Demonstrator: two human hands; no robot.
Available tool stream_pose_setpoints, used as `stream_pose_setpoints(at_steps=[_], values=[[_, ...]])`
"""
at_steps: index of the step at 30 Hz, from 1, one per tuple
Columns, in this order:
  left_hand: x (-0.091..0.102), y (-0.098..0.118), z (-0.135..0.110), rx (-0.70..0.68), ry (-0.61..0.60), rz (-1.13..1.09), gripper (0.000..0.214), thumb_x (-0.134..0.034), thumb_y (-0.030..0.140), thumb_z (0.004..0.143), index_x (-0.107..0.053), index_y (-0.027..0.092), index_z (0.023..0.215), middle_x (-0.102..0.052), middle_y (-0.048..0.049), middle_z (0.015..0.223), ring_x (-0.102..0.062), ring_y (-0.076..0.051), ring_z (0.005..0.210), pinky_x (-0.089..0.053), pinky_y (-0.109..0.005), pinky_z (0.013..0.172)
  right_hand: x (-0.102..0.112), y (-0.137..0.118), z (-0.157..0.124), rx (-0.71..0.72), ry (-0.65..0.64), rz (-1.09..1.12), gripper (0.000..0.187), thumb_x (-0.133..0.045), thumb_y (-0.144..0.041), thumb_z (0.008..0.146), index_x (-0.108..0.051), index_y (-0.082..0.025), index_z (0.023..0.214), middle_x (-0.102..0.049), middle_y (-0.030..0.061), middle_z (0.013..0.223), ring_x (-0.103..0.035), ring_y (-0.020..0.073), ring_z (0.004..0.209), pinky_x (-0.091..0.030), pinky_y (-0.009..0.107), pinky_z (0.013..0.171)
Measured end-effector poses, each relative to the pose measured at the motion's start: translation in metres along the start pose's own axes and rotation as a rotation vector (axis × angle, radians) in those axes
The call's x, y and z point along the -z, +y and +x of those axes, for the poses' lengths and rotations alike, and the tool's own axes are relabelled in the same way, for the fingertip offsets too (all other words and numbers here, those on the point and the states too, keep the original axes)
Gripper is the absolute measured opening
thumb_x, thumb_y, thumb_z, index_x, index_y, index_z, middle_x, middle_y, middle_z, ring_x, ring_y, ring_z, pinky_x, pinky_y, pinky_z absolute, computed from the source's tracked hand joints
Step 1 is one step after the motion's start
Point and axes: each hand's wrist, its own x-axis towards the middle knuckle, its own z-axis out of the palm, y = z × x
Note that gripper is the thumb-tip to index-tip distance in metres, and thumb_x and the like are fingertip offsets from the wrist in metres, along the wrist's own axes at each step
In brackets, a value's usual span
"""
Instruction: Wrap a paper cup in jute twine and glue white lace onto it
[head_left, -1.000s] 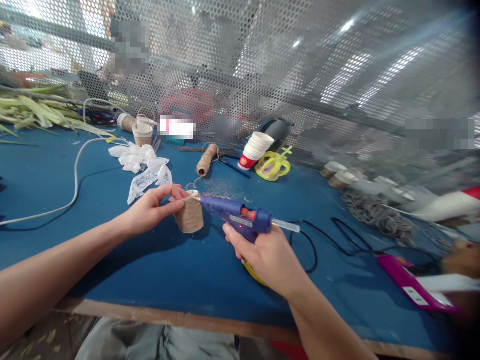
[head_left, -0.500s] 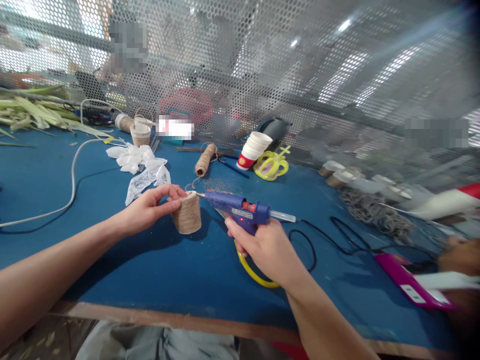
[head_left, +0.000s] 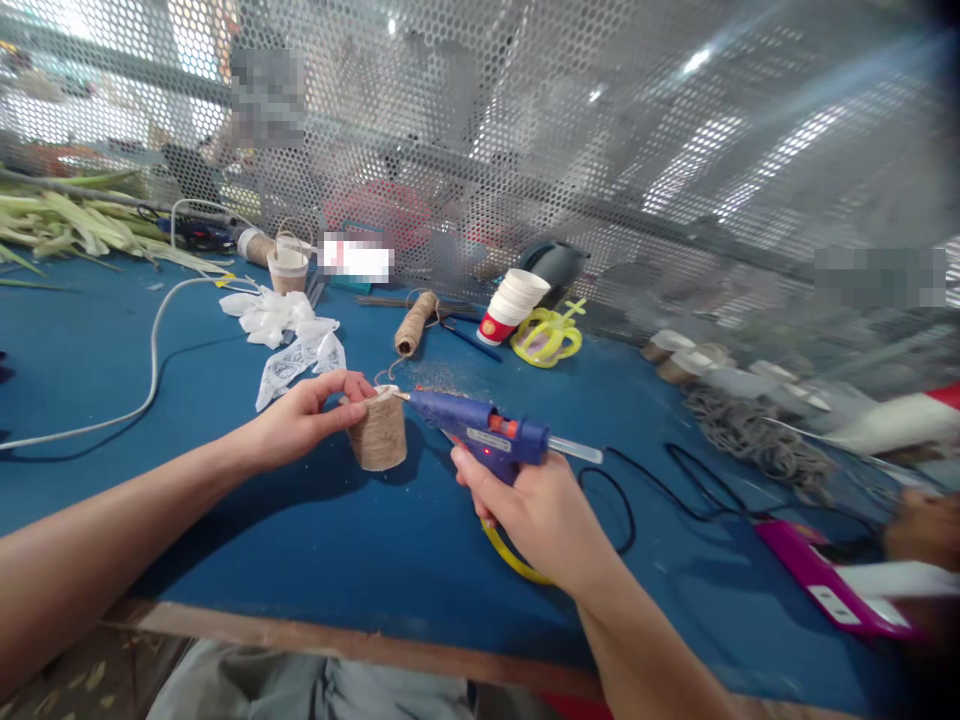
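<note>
L hand: fingers pinch twine-wrapped cup at its rim, held just above blue bench, mid-bench toward near edge. R hand: fingers closed round grip of blue glue gun; nozzle touches cup's top edge. Twine spool lies farther back, toward far edge.

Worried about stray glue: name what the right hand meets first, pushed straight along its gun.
The twine-wrapped cup in the left hand; the glue gun nozzle seems almost at its rim.
</note>
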Motion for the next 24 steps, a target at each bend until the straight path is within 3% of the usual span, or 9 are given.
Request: stream_pose_setpoints(at_steps=[13, 24], values=[[-0.0004, 0.0006, 0.0007, 0.012, 0.025, 0.003, 0.026, -0.058, 0.041, 0.079, -0.050, 0.017, 0.070, -0.057, -0.0058, 0.096, -0.050, -0.021, 0.100, -0.037, -0.034, 0.089, -0.0044, -0.0012, -0.0046, 0.064, -0.022, 0.000, 0.026, -0.048, -0.036, 0.085, -0.058, -0.017, 0.070, -0.058, -0.0004, 0.046, -0.055, 0.0132, 0.039, -0.046, 0.024, 0.042], [0.0011, 0.0010, 0.0000, 0.025, -0.009, 0.011, 0.024, -0.055, 0.039, 0.082, -0.050, 0.017, 0.071, -0.058, -0.0111, 0.115, -0.049, -0.023, 0.112, -0.035, -0.036, 0.094, 0.0015, 0.0016, 0.0014, 0.001, -0.009, 0.026, 0.034, -0.048, -0.037, 0.083, -0.050, -0.020, 0.054, -0.055, -0.0002, 0.040, -0.057, 0.0138, 0.040, -0.047, 0.023, 0.043]])
